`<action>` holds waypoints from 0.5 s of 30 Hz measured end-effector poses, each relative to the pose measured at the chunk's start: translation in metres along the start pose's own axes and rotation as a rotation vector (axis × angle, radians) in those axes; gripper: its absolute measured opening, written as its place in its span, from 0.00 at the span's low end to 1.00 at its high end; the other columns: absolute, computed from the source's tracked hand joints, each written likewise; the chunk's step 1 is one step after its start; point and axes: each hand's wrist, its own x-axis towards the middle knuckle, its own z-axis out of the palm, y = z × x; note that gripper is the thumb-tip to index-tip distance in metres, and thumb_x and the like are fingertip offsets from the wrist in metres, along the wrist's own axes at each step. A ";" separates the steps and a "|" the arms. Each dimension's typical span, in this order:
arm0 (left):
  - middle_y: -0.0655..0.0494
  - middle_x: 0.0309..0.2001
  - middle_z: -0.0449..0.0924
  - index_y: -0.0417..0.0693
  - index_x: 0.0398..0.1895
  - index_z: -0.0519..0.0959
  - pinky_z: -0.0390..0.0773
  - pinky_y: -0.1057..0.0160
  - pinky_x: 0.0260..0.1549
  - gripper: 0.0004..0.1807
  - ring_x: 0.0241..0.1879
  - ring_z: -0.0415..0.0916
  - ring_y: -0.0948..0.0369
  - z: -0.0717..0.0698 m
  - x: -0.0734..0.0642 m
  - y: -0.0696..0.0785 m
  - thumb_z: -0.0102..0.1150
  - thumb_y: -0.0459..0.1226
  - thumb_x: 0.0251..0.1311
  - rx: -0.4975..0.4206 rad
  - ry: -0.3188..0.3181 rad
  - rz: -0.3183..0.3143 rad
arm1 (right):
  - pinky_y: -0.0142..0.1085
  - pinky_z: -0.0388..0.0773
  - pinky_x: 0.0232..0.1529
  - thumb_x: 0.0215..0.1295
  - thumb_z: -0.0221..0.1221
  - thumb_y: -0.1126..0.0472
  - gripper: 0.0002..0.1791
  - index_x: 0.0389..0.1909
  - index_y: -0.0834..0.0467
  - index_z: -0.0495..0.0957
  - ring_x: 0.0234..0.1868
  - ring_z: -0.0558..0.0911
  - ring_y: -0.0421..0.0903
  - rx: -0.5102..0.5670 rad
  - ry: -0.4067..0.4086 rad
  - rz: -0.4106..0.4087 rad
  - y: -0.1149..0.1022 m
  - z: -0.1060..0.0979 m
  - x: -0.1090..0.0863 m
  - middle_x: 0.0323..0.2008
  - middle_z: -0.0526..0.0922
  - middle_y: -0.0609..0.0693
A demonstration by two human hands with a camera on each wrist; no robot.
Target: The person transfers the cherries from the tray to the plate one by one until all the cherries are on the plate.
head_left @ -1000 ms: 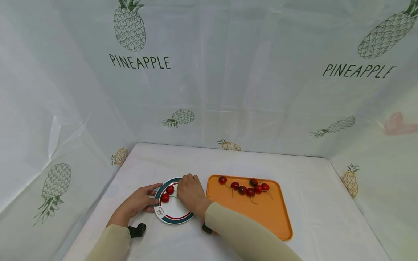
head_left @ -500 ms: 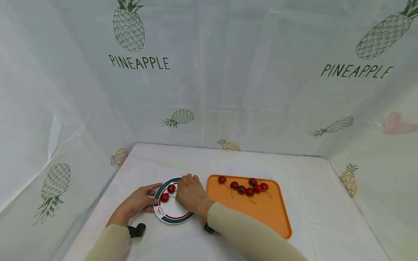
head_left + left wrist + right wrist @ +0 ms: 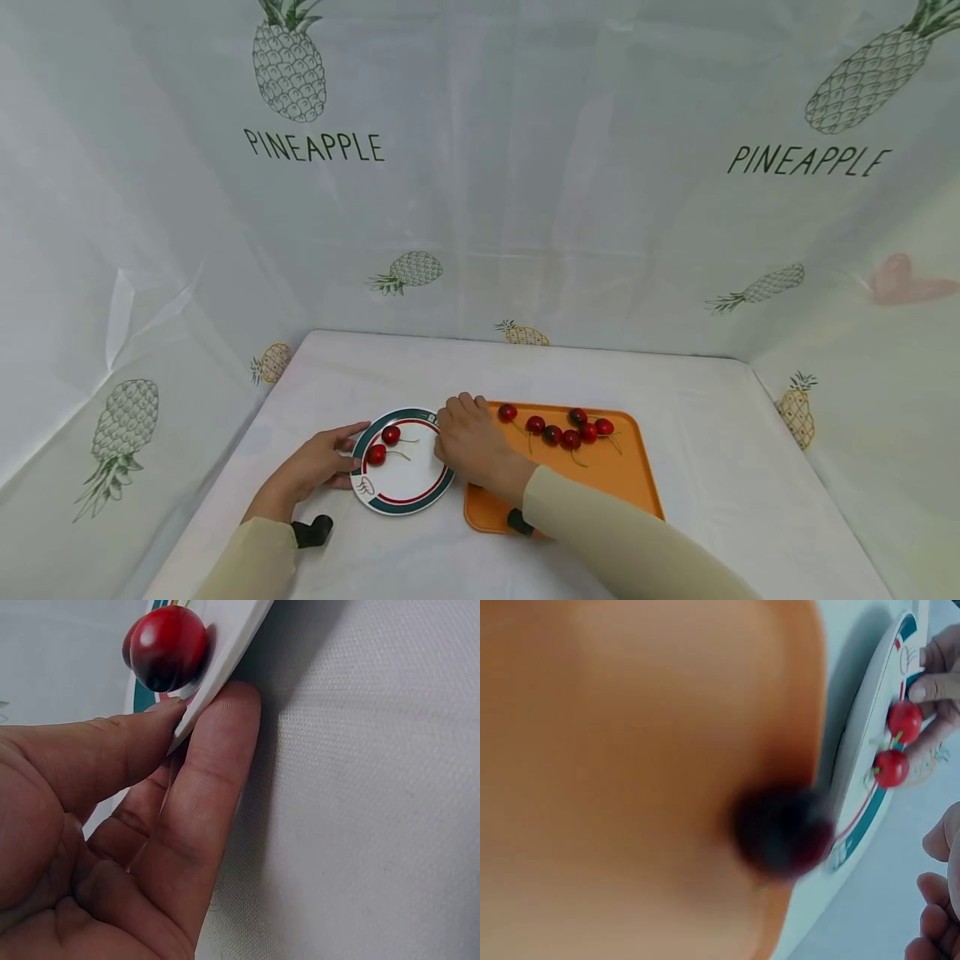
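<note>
My left hand (image 3: 326, 457) pinches the left rim of a white plate (image 3: 405, 479) with a green and red border. In the left wrist view its thumb (image 3: 142, 739) lies on top and fingers underneath. Two red cherries, an upper one (image 3: 391, 435) and a lower one (image 3: 377, 454), lie on the plate with stems pointing right. My right hand (image 3: 476, 446) is above the gap between the plate and an orange tray (image 3: 630, 487). In the right wrist view its thumb and loosely bent fingers (image 3: 934, 922) are apart, holding nothing. A blurred dark cherry (image 3: 784, 829) shows near the tray's edge there.
Several cherries (image 3: 571, 439) with stems lie along the upper part of the tray. Both tray and plate stand on a white-covered table (image 3: 705, 433). A pineapple-printed white sheet (image 3: 562, 208) rises behind the table and at its sides.
My right hand has moved right, off the plate's middle and toward the tray, uncovering the two cherry stems. The left hand keeps its hold on the rim. The head view has shifted slightly.
</note>
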 end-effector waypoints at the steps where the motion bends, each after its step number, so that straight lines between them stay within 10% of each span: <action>1: 0.36 0.61 0.70 0.52 0.79 0.69 0.89 0.57 0.37 0.41 0.37 0.82 0.54 0.001 0.000 0.000 0.67 0.24 0.63 0.002 -0.001 0.002 | 0.39 0.72 0.46 0.75 0.59 0.46 0.16 0.42 0.56 0.78 0.42 0.69 0.48 0.002 0.002 0.003 0.005 0.000 -0.005 0.35 0.72 0.48; 15: 0.34 0.64 0.70 0.53 0.79 0.68 0.89 0.59 0.38 0.40 0.38 0.81 0.54 0.001 0.001 -0.002 0.66 0.25 0.64 0.014 0.009 0.012 | 0.35 0.79 0.50 0.73 0.64 0.54 0.10 0.49 0.54 0.81 0.47 0.74 0.46 0.015 -0.023 -0.148 0.066 0.009 -0.053 0.43 0.79 0.47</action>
